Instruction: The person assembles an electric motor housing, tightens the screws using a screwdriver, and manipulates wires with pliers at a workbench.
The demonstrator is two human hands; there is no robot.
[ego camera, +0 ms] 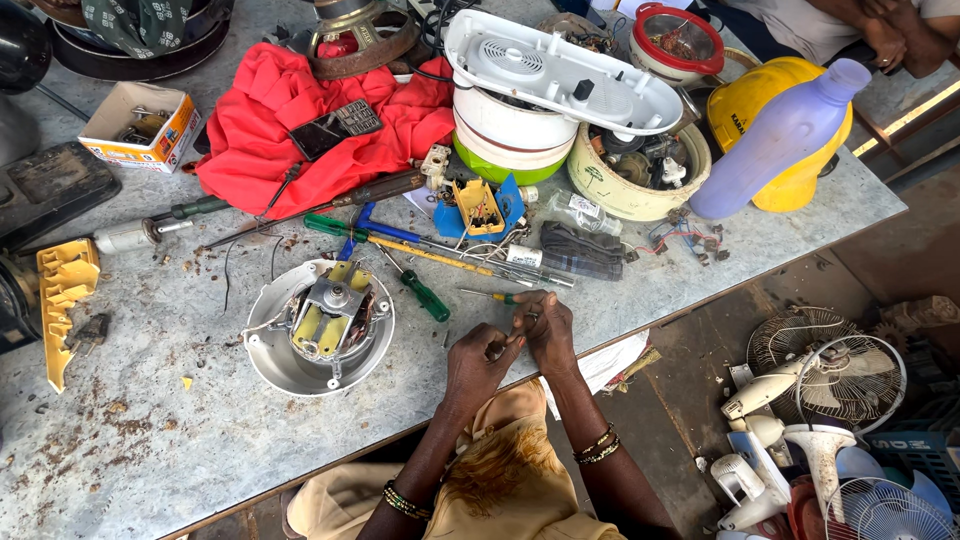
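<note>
Your left hand [478, 360] and right hand [545, 328] meet at the near edge of the tabletop [150, 440], fingertips together. Both are closed in a pinch on a small thin part [515, 335] held between them; it is too small to identify, and it sits just above the tabletop edge, over your lap.

Just beyond your right hand lies a small screwdriver with a green and yellow handle [497, 296], tip pointing left. A green-handled screwdriver [420, 292] lies near, to the left of your hands.

Farther left, well apart from your left hand: a round white motor housing [268, 345], open face up, with a metal motor and yellow-green winding blocks in its middle.

Behind it: a red cloth [260, 140] and a purple bottle [775, 140] lying tilted against a yellow helmet [735, 100].
</note>
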